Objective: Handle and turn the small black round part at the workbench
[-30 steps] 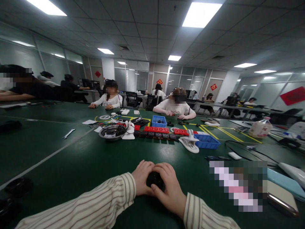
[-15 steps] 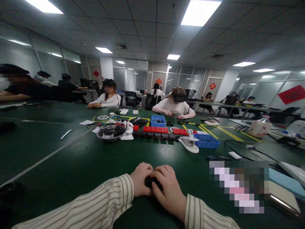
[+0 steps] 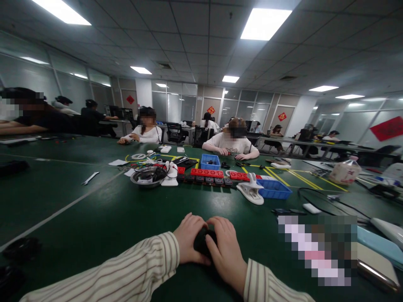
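A small, rounded black object (image 3: 202, 241) sits between my two hands at the near middle of the green table (image 3: 132, 226). My left hand (image 3: 189, 242) curls round its left side, with the thumb along the near edge. From the right, my right hand (image 3: 229, 252) wraps over it, thumb on its top and fingers bent at the far side. Both hands are closed on it and rest low, at or just above the tabletop. Fingers cover much of the object, so its exact kind cannot be made out.
Ahead lie a metal bowl of cables (image 3: 147, 181), red power sockets (image 3: 208, 173), a white clip (image 3: 252, 191) and blue bins (image 3: 274, 188). A wrench (image 3: 90, 178) lies left. A beige phone-like item (image 3: 376, 264) is at right. Co-workers sit across the table.
My fingers have shifted slightly apart, so more of the black object shows between my hands. The camera view has moved a little. A co-worker at the far left side has raised a hand.
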`<state>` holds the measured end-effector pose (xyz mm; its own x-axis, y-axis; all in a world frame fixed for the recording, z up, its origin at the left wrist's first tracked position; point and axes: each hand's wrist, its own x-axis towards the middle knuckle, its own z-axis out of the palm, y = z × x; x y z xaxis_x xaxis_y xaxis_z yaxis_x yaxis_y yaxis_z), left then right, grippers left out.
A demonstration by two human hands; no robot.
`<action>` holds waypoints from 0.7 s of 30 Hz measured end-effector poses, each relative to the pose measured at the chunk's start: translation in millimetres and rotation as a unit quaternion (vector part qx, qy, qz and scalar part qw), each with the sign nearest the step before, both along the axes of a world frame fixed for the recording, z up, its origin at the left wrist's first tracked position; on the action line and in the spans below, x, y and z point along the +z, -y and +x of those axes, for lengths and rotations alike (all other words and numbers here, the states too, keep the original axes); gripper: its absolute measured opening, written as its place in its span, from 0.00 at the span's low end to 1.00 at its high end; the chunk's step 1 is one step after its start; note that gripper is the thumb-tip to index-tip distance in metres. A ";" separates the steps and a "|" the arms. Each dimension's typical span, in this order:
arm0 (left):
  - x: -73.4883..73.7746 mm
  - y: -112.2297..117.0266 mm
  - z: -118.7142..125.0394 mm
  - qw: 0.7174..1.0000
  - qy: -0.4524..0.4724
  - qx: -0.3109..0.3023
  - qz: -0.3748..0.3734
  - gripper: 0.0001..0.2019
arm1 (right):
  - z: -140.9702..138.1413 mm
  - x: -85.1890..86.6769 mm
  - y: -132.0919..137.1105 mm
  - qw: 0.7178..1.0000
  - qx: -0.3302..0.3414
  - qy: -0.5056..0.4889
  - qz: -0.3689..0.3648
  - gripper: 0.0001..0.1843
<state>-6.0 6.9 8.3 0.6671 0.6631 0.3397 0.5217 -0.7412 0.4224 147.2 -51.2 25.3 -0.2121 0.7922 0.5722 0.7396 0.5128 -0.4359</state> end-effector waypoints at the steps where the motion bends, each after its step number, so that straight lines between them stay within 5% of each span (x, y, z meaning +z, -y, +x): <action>1: 0.6 0.7 -0.2 1.000 -0.001 -0.001 0.002 0.29 | -0.1 -1.2 -0.9 1.000 -0.019 0.004 -0.010 0.08; 7: 3.5 -1.3 -1.2 1.000 -0.012 -0.017 -0.010 0.22 | 0.1 -1.4 -4.1 0.998 -0.032 0.039 -0.049 0.09; 15: -3.2 -9.1 -1.4 0.999 -0.018 -0.034 -0.026 0.17 | -0.3 6.3 -1.0 0.994 0.108 0.017 -0.021 0.13; 21: -2.0 -6.7 -1.6 0.999 -0.015 -0.023 -0.021 0.30 | 0.6 4.6 0.5 0.996 0.083 -0.005 -0.005 0.13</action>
<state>-7.6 13.6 6.2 0.7064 0.6449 0.2918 0.5000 -0.7464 0.4393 147.8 -51.7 29.9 -0.3355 0.7524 0.5668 0.6401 0.6235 -0.4488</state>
